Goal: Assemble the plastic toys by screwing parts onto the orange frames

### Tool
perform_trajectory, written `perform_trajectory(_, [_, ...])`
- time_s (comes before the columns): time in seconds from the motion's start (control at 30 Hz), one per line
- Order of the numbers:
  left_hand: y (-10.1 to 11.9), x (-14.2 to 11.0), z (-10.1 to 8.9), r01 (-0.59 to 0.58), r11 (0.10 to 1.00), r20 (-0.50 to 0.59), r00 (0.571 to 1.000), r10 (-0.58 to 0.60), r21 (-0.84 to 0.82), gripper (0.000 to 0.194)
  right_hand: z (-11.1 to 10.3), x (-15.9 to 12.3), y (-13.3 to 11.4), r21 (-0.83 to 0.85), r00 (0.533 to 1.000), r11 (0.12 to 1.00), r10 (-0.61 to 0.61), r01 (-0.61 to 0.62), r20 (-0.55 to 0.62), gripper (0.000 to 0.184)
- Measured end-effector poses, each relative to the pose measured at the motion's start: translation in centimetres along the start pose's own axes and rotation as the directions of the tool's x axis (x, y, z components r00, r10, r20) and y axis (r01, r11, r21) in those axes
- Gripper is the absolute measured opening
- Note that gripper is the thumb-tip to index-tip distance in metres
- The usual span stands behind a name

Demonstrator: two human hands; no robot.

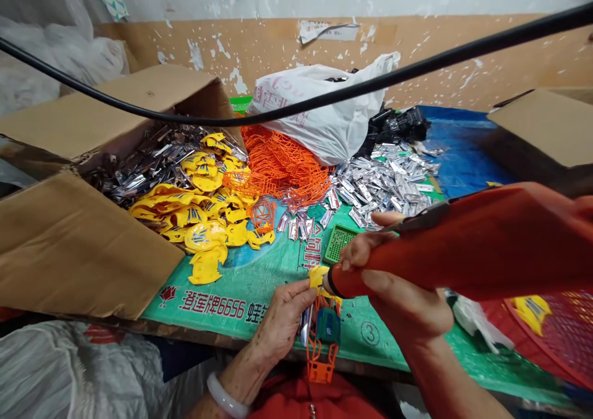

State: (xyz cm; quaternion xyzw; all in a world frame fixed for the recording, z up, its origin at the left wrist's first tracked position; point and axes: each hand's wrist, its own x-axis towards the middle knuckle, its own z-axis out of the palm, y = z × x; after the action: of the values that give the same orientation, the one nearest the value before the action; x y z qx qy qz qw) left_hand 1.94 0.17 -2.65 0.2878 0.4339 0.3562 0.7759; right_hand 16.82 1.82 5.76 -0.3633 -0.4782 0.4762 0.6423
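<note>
My right hand is wrapped round a red power screwdriver, whose black-collared tip meets a small yellow plastic piece. That piece belongs to a toy assembly with an orange plastic frame, a dark green block and a shiny chrome strip. Pinched between thumb and fingers of my left hand is the yellow end of this assembly, near the table's front edge. The driver's body hides part of the work. Just beyond the tip stands a small green basket.
Yellow shells and chrome parts spill from a cardboard box at left. Orange frames, a white plastic bag and silver strips lie behind. A red basket stands right. A black cable crosses overhead.
</note>
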Motion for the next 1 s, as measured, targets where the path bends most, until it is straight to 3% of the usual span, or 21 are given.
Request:
perform_trajectory(0.4, [0.0,-0.1,-0.6,-0.031,0.999,-0.038,0.999,0.030,-0.018,0.032,0.5,-0.3,0.8,0.027,1.000,0.999,-0.026,0.026,-0.003,0.052])
perform_trajectory(0.53, [0.6,-0.5,-0.7,-0.026,1.000,-0.004,1.000,0.026,-0.001,0.028,0.6,0.0,-0.1,0.027,1.000,0.999,-0.024,0.025,-0.012,0.052])
perform_trajectory(0.67, [1.1,-0.9,-1.1,-0.031,0.997,-0.025,0.999,0.033,0.070,0.026,0.5,1.4,-1.8,-0.045,0.975,0.991,-0.131,0.125,-0.179,0.037])
perform_trajectory(0.8, [1.2,-1.4,-1.6,-0.042,0.998,0.001,0.999,0.042,0.048,0.026,-0.7,3.8,-1.8,-0.193,0.893,0.957,-0.273,0.215,-0.358,0.025])
perform_trajectory(1.0, [1.6,-2.1,-2.2,-0.040,0.998,0.084,0.995,0.045,-0.055,0.025,-3.4,5.9,-0.4,-0.512,0.836,0.859,-0.281,0.000,-0.471,0.041])
